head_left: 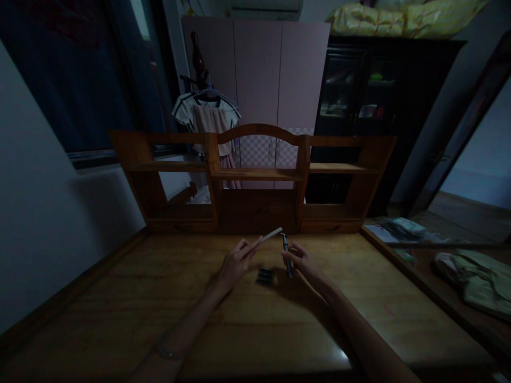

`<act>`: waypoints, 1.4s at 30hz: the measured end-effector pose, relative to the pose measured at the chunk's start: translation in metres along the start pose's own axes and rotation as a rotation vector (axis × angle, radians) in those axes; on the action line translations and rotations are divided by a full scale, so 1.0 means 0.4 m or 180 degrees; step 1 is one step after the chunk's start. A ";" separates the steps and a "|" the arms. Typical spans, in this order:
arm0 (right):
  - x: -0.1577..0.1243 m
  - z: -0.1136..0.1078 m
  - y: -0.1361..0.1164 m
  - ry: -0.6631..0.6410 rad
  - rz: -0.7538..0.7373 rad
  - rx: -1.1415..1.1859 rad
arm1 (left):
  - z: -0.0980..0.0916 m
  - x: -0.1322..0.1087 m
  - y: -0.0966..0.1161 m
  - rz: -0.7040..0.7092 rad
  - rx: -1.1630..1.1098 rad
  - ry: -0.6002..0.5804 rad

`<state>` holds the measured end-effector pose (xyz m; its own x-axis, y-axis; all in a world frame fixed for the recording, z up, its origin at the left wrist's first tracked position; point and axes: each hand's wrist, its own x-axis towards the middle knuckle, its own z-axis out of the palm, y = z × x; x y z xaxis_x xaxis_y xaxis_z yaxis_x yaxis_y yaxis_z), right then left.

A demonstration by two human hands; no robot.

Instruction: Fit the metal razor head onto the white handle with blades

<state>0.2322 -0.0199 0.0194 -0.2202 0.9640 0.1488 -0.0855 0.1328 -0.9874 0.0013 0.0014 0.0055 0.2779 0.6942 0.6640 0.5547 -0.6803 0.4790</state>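
Note:
A slim white stick (272,234) is gripped in my left hand (235,261), sloping up to the right. Its far tip comes close to the top of what looks like a dark razor handle (286,256) with a small bright neck; any contact between them is too small to tell. My right hand (302,260) pinches that handle nearly upright between thumb and fingers. On the tabletop between my hands lies a small dark block with parallel ridges (264,276), perhaps a blade pack. Neither hand touches it.
The wooden desk (159,298) has an open shelf unit (257,174) along its back edge. A raised wooden edge runs down the right side. Beyond it lie a pale green cloth bag (483,279) and some plastic-wrapped items (409,227). A wall borders the left.

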 end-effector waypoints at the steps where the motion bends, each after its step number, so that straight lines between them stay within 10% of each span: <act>1: -0.001 0.000 -0.001 -0.0002 -0.0002 -0.0005 | 0.001 0.000 0.003 0.0044 -0.0023 -0.0053; 42: 0.002 0.002 0.014 -0.0485 0.0049 0.0440 | 0.008 0.001 -0.007 -0.0061 -0.0243 -0.0120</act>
<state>0.2306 -0.0185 0.0139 -0.3661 0.9183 0.1505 -0.2112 0.0755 -0.9745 0.0025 0.0043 0.0026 0.2981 0.7146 0.6329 0.4991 -0.6818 0.5348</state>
